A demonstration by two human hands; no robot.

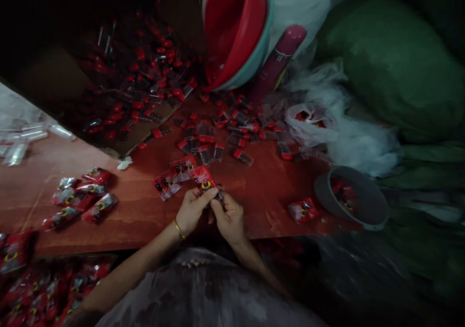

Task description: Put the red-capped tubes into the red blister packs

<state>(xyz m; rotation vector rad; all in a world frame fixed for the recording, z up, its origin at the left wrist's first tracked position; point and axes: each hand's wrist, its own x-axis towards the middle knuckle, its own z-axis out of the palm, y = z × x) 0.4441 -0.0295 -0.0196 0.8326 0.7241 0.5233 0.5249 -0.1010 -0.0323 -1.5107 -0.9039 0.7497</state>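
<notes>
Fingers of left hand and right hand grasp a red packet just inside the near edge of the worktop, bare room rightward up to a lone packet beside the grey tub. Thumbs hide the held packet's near end, shadow swallows the far left of the cardboard box, and the reddish surface looks streaked under dim light.
</notes>
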